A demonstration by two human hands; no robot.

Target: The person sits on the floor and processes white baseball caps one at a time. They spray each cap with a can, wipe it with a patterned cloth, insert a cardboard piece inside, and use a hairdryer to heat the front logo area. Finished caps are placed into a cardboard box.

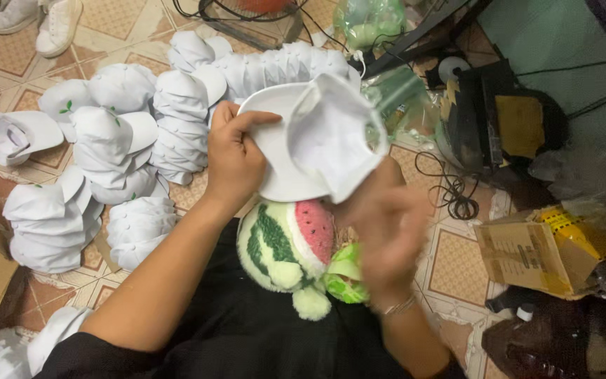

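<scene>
Above the watermelon plush (285,245) in the person's lap, the white cap (317,140) could slip, since the blurred right hand (380,231), its grip unclear, sits low under the crown; the left hand (233,158) pinches the brim, wrist bent, forearm angled up from the lower left.

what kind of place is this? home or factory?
Probably a home workshop doing piecework on the floor: stacks of white caps on patterned floor tiles, a cardboard box nearby, and shoes on the floor. The left hand holds one cap.
</scene>
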